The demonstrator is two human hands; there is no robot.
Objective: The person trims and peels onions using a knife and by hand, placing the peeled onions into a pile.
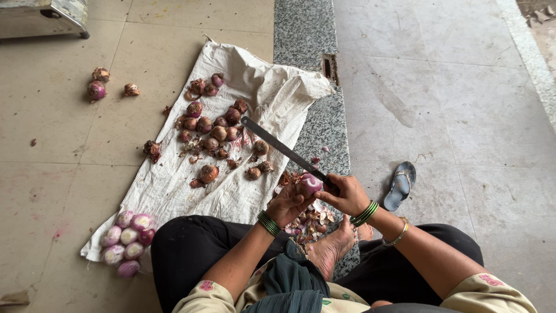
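A half-peeled purple-white onion (311,183) is cupped in the left hand (288,203), directly against the right hand (346,194), which is closed on the handle of a long grey metal blade (282,148) slanting up-left over a white woven sack (231,156) strewn with unpeeled onions (219,133) on the beige tiled floor (52,145).

Single head-worn view, which looked steeply down from above the seated person's lap, close over the left hand (288,204) and right hand (346,194) (lower centre). It faced forward across the white sack (174,185) and tiled floor (452,104) beyond.
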